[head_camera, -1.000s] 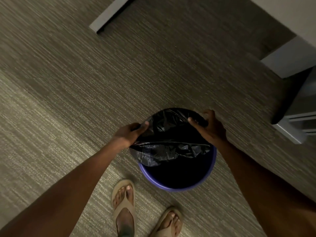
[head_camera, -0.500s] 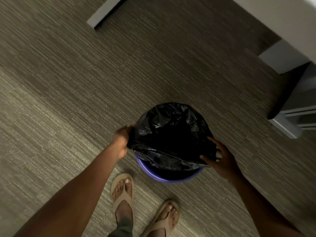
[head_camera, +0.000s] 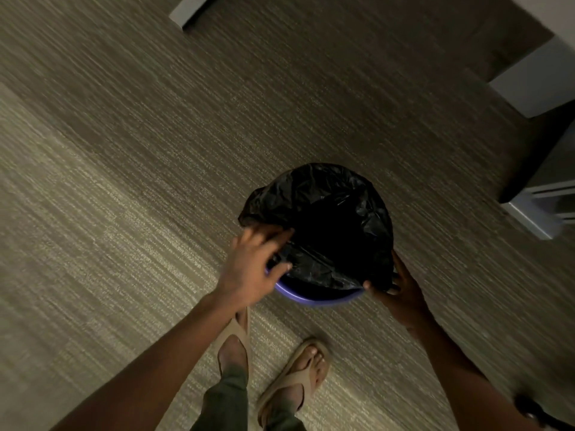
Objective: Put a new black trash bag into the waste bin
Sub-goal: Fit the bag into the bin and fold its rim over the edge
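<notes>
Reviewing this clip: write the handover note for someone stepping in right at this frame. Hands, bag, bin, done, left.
Left hand: grip on the black trash bag at the near-left rim.
Right hand: fingers pinch the bag's edge at the near-right rim.
Waste bin: purple, upright on the carpet, in front of the feet.
Done: bag opened and folded over the far and side rim.
Left: near rim is bare purple; pull the bag's edge over it, then press the bag down inside.

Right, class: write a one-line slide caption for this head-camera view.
Both hands, left and right, stretch a black trash bag over the purple bin's rim, near side still uncovered.
</notes>
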Available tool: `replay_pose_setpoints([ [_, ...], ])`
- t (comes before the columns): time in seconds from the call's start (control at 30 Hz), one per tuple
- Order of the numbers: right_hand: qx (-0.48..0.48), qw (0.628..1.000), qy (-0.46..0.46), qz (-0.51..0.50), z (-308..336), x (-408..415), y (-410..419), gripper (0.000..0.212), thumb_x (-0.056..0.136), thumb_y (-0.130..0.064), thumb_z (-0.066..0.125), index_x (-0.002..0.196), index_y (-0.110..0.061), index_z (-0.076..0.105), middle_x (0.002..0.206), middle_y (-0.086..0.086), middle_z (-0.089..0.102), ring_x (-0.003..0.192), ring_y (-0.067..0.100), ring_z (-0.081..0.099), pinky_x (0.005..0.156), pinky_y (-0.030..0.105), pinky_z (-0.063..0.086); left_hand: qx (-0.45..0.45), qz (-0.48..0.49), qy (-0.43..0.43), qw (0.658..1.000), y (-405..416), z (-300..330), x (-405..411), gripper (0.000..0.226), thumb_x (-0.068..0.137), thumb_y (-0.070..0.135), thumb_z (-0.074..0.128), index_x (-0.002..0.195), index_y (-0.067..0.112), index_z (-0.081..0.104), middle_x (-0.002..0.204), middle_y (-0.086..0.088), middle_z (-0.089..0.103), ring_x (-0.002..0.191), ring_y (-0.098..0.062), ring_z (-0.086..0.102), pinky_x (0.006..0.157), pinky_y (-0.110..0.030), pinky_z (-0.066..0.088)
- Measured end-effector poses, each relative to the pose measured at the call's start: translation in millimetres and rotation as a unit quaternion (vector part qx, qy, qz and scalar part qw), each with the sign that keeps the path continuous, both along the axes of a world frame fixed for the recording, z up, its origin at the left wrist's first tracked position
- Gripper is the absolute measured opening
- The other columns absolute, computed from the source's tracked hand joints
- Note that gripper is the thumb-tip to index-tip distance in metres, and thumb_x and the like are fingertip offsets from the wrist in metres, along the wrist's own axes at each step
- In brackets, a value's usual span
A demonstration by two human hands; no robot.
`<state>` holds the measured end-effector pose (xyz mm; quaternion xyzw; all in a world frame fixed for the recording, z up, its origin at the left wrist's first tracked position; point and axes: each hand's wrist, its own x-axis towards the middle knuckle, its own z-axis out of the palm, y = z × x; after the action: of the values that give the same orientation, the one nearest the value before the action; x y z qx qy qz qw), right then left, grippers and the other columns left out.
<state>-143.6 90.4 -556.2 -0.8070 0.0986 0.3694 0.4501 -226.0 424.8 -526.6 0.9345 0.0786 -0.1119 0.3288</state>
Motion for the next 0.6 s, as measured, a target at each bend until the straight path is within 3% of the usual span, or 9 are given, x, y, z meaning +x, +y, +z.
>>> replay_pose_setpoints([
  [0.07, -0.003, 1.0, 0.0, 0.003, 0, -4, 3, 0.09, 0.08, -0.031, 0.088, 0.142, -0.068, 0.034, 0.133, -0.01, 0.062, 0.112, 0.001, 0.066, 0.078, 0.019, 0.056, 0.108, -0.097, 0.02, 0.989, -8, 0, -5, 0.06, 0.097, 0.041, 0.064, 0.154, 0.033, 0.047, 0.141, 0.0, 0.06, 0.134, -0.031, 0.045, 0.104, -0.043, 0.034],
  [0.13, 0.001, 1.0, 0.011, -0.005, -5, -7, 3, 0.091, 0.082, -0.025, 0.088, 0.141, -0.07, 0.036, 0.13, -0.005, 0.067, 0.105, 0.0, 0.07, 0.07, 0.017, 0.058, 0.147, -0.104, 0.034, 0.983, -7, 2, -5, 0.055, 0.096, 0.03, 0.064, 0.15, 0.033, 0.052, 0.136, 0.003, 0.062, 0.129, -0.029, 0.045, 0.1, -0.041, 0.03],
  [0.2, -0.003, 0.999, 0.028, -0.016, -11, -9, -1, 0.098, 0.08, -0.022, 0.089, 0.155, -0.055, 0.034, 0.125, 0.005, 0.071, 0.095, 0.007, 0.074, 0.061, 0.016, 0.056, 0.145, -0.095, 0.025, 0.985, -5, 4, -8, 0.05, 0.089, 0.018, 0.07, 0.137, 0.03, 0.065, 0.122, 0.003, 0.067, 0.119, -0.028, 0.05, 0.093, -0.041, 0.032],
  [0.23, 0.001, 0.999, 0.04, -0.025, -13, -10, -3, 0.103, 0.077, -0.022, 0.091, 0.159, -0.048, 0.033, 0.118, 0.01, 0.074, 0.081, 0.007, 0.074, 0.057, 0.018, 0.053, 0.134, -0.091, 0.021, 0.987, -5, 5, -12, 0.046, 0.085, 0.014, 0.074, 0.128, 0.028, 0.071, 0.114, 0.002, 0.068, 0.114, -0.028, 0.054, 0.09, -0.041, 0.034],
  [0.3, 0.02, 0.997, 0.06, -0.045, -15, -14, -7, 0.106, 0.074, -0.019, 0.091, 0.159, -0.047, 0.034, 0.103, 0.018, 0.078, 0.055, 0.011, 0.064, 0.05, 0.024, 0.05, 0.103, -0.093, 0.026, 0.99, -1, 5, -24, 0.04, 0.077, 0.009, 0.079, 0.113, 0.026, 0.077, 0.105, 0.002, 0.068, 0.109, -0.028, 0.058, 0.089, -0.043, 0.038],
  [0.33, 0.027, 0.996, 0.062, -0.049, -15, -17, -7, 0.105, 0.075, -0.013, 0.091, 0.157, -0.051, 0.036, 0.102, 0.02, 0.078, 0.052, 0.013, 0.061, 0.049, 0.026, 0.049, 0.094, -0.099, 0.032, 0.99, 1, 3, -32, 0.039, 0.075, 0.009, 0.081, 0.11, 0.025, 0.077, 0.105, 0.002, 0.067, 0.111, -0.027, 0.058, 0.091, -0.043, 0.039],
  [0.43, 0.036, 0.997, 0.057, -0.048, -12, -25, -2, 0.111, 0.077, 0.003, 0.087, 0.15, -0.06, 0.033, 0.108, 0.02, 0.077, 0.059, 0.02, 0.068, 0.052, 0.031, 0.055, 0.089, -0.104, 0.025, 0.99, 6, -6, -54, 0.04, 0.068, 0.009, 0.086, 0.104, 0.025, 0.079, 0.105, 0.003, 0.068, 0.111, -0.026, 0.061, 0.092, -0.04, 0.035],
  [0.6, -0.004, 1.0, 0.03, 0.0, -6, -42, 13, 0.129, 0.08, 0.001, 0.086, 0.159, -0.06, 0.005, 0.128, 0.018, 0.066, 0.08, 0.024, 0.077, 0.062, 0.033, 0.061, 0.107, -0.111, -0.016, 0.988, 5, -22, -69, 0.026, 0.075, 0.013, 0.085, 0.1, 0.018, 0.081, 0.103, -0.001, 0.071, 0.107, -0.029, 0.065, 0.092, -0.05, 0.054],
])
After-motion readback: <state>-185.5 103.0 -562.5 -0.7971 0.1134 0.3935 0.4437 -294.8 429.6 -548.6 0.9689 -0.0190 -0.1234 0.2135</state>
